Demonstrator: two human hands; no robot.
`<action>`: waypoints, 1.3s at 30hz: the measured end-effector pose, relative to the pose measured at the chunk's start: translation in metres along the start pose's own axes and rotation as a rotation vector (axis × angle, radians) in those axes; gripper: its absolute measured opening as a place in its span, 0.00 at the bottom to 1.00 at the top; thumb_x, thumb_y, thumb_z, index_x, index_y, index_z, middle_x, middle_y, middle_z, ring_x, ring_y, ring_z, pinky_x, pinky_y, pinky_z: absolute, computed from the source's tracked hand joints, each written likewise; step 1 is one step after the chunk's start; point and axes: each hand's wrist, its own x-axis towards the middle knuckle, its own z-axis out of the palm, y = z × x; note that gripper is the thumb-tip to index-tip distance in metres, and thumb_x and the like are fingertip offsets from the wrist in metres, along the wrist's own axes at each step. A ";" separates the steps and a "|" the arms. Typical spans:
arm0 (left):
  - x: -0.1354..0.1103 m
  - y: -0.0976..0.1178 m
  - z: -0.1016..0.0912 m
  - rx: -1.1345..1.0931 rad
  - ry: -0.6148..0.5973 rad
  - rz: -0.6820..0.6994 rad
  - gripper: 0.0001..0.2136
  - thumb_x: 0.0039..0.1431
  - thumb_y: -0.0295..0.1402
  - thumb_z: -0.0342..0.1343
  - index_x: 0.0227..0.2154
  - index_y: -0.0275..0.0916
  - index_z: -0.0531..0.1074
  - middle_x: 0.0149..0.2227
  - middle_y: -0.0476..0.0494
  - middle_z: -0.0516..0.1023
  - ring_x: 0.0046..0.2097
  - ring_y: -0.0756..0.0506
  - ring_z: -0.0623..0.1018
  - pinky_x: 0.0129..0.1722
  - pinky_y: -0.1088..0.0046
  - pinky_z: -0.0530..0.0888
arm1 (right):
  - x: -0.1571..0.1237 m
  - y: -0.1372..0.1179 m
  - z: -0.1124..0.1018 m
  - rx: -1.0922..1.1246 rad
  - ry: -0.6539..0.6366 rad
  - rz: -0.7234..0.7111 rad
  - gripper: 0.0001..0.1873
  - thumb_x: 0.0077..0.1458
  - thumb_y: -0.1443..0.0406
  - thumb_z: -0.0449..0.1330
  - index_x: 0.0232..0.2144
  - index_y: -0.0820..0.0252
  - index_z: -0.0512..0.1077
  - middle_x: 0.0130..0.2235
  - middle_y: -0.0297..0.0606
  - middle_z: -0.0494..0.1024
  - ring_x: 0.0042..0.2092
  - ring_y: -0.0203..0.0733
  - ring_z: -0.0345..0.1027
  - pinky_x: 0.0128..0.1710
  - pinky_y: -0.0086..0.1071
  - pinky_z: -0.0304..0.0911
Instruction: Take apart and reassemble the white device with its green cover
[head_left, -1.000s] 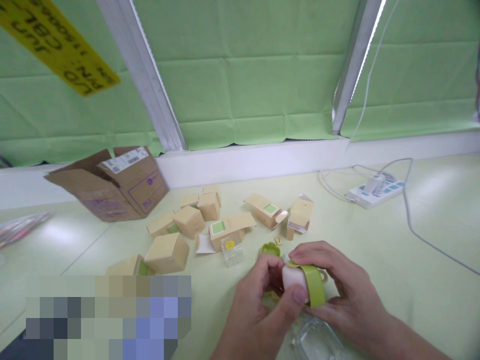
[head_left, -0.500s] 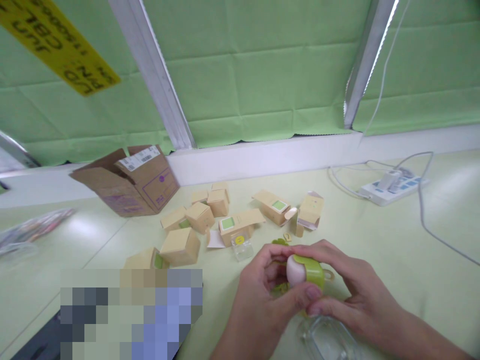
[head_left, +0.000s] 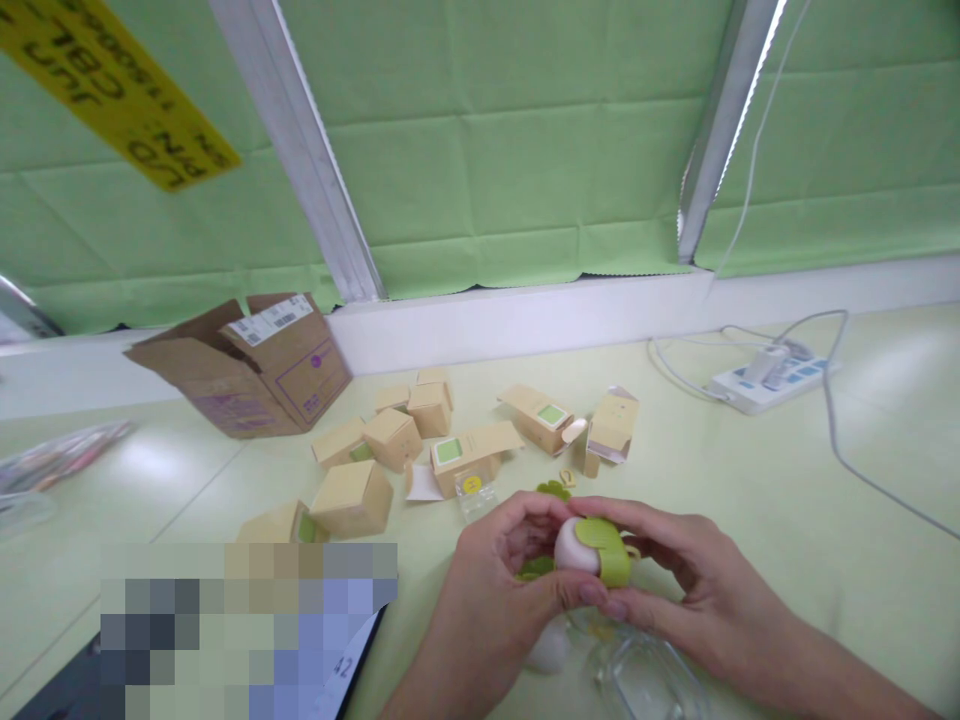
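Note:
Between my left hand point(head_left: 517, 580) and my right hand point(head_left: 675, 570) is a white rounded piece point(head_left: 574, 548) in a green cover point(head_left: 613, 552) with a small loop on its right side. The fingers and thumbs of both hands close on it from above and below. Green leaf-like parts point(head_left: 553, 489) show behind my left fingers, close to a small yellowish ring point(head_left: 568, 479). Below my left hand a second white rounded thing point(head_left: 551, 648) is partly hidden. Under my right hand a clear plastic shell point(head_left: 652, 680) lies on the table.
Several small tan boxes point(head_left: 352, 497) stand beyond my hands, some with flaps open, near a clear plastic insert point(head_left: 476, 498). An open brown carton point(head_left: 255, 370) is at the back left. A power strip point(head_left: 772, 380) with cables lies right. A partly blurred-out device point(head_left: 352, 650) is front left.
Both hands have shifted slightly left with the white piece, and its green cover is turned to show more of its top. The second white thing has come into sight below my left hand.

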 end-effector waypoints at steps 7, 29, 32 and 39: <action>0.002 -0.006 -0.003 -0.054 -0.037 -0.017 0.20 0.42 0.32 0.76 0.39 0.35 0.78 0.36 0.44 0.84 0.40 0.45 0.81 0.42 0.71 0.75 | -0.001 0.002 -0.001 0.124 -0.006 0.075 0.28 0.57 0.65 0.68 0.58 0.43 0.71 0.55 0.36 0.80 0.53 0.45 0.76 0.52 0.35 0.72; -0.007 -0.009 0.003 1.010 0.059 0.957 0.16 0.51 0.19 0.58 0.44 0.34 0.73 0.36 0.41 0.82 0.38 0.44 0.82 0.37 0.69 0.81 | 0.000 -0.007 -0.001 0.235 0.046 0.225 0.19 0.66 0.54 0.56 0.53 0.52 0.76 0.53 0.43 0.80 0.53 0.50 0.74 0.53 0.41 0.71; -0.008 -0.008 0.011 1.104 0.044 1.068 0.12 0.54 0.21 0.56 0.42 0.33 0.72 0.33 0.40 0.81 0.35 0.43 0.81 0.34 0.67 0.82 | 0.001 -0.011 0.001 0.209 -0.059 0.301 0.20 0.66 0.51 0.54 0.41 0.58 0.78 0.31 0.36 0.79 0.27 0.38 0.72 0.24 0.27 0.69; -0.007 -0.007 0.021 1.083 0.108 0.994 0.14 0.53 0.21 0.55 0.44 0.35 0.68 0.34 0.41 0.79 0.36 0.43 0.80 0.35 0.67 0.81 | 0.003 -0.006 0.009 0.189 -0.049 0.232 0.19 0.69 0.52 0.50 0.35 0.59 0.70 0.27 0.29 0.67 0.22 0.30 0.58 0.19 0.22 0.57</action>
